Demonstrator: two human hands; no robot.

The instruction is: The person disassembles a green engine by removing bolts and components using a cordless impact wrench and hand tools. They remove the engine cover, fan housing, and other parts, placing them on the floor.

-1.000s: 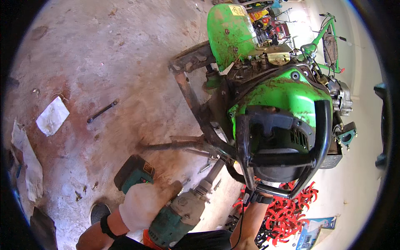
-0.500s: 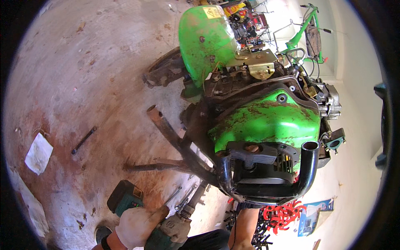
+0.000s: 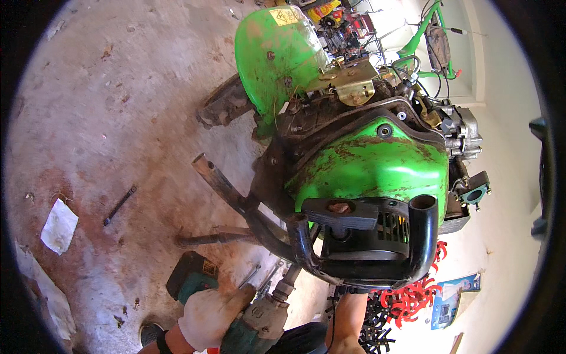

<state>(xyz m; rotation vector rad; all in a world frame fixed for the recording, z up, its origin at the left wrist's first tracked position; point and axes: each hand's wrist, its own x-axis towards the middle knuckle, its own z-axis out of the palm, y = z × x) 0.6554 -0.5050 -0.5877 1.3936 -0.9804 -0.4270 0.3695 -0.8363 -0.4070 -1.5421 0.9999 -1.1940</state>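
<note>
Head view: the gloved left hand (image 3: 209, 315) is wrapped around a teal impact wrench (image 3: 247, 321), its socket (image 3: 287, 283) up against the black frame (image 3: 295, 245) beneath the green engine machine (image 3: 377, 165). The right hand is hidden; only its forearm (image 3: 348, 312) shows.

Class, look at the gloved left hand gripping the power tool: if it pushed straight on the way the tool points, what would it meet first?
The left hand aims the impact wrench up and right; its socket would most likely meet the black tube frame under the green machine first, though depth is unclear.
</note>
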